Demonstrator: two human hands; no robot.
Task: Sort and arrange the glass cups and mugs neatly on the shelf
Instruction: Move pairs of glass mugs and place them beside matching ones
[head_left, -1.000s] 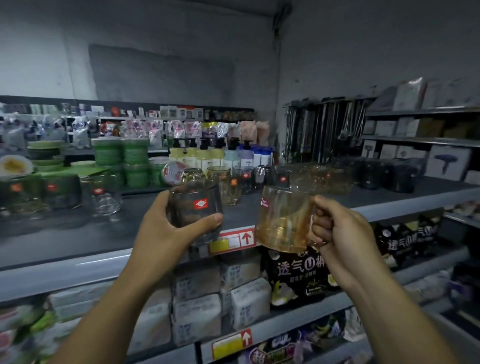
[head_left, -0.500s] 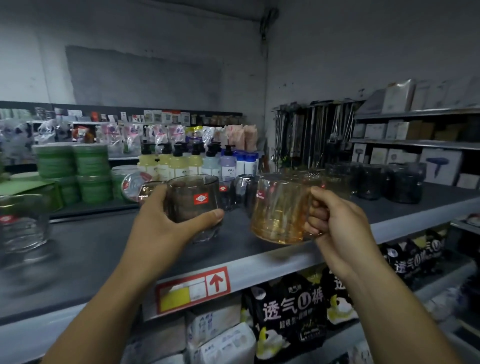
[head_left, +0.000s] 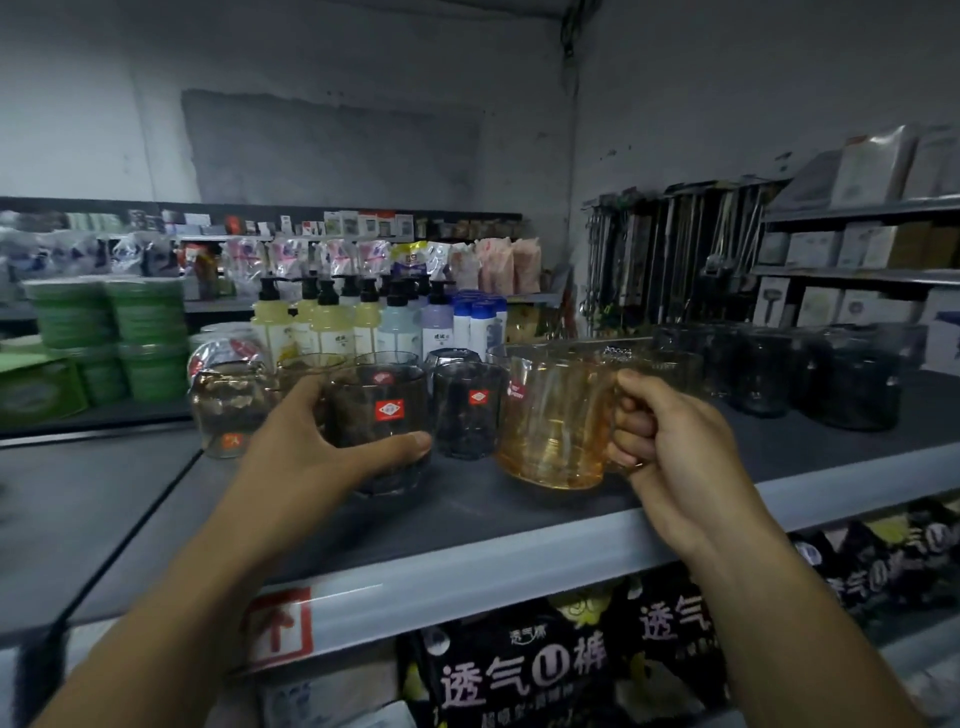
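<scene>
My left hand (head_left: 317, 452) grips a smoky grey glass cup (head_left: 379, 421) with a red label, its base low over the dark shelf (head_left: 519, 504). My right hand (head_left: 670, 447) holds the handle of an amber glass mug (head_left: 550, 421), whose base is at the shelf surface near the front edge. Between them stands another grey glass cup (head_left: 470, 410) with a red label. A clear rounded glass (head_left: 228, 405) stands to the left, with more glasses behind it. A group of dark glass mugs (head_left: 810, 369) fills the right of the shelf.
Pump bottles (head_left: 363, 322) and green stacked tubs (head_left: 109, 332) stand behind the glasses on a further shelf. Hanging utensils (head_left: 670, 249) and boxed goods (head_left: 852, 249) are at the right. Black packets (head_left: 524, 665) sit on the shelf below.
Both hands have moved forward and down onto the shelf with the grey cup and amber mug, which were held up in front of the shelf edge before. The view has shifted closer.
</scene>
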